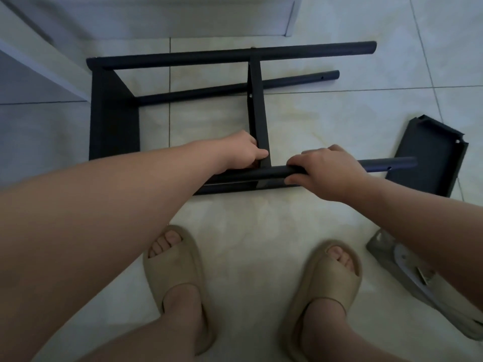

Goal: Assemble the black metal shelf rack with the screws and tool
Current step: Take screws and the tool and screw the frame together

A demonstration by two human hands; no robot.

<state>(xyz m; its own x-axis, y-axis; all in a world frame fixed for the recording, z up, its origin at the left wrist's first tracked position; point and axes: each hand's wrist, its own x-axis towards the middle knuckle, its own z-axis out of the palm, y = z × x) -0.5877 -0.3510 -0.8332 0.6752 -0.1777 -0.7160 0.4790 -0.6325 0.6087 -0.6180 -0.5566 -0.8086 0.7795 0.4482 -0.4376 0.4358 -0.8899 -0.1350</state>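
Slippered feet [177, 278] stand lowest in frame. Beyond them the rack [115, 113] lies on its side on the floor [326, 113], its long axis left to right and free ends pointing right. The left hand [243, 154] curls its fingers round the middle shelf [257, 100]. The right hand [326, 171] grips the near leg [386, 164]. The rack looks stiff, smooth and fairly light, best held by the legs.

Dim, flat light is falling evenly; tiled floor [339, 105] is reading warm at centre, blue-grey toward the edges. Shadows are lying soft and faint. Black rack [112, 113] is losing surface detail. Wide lens is bending tile lines near the borders; left forearm [78, 218] is looking soft.
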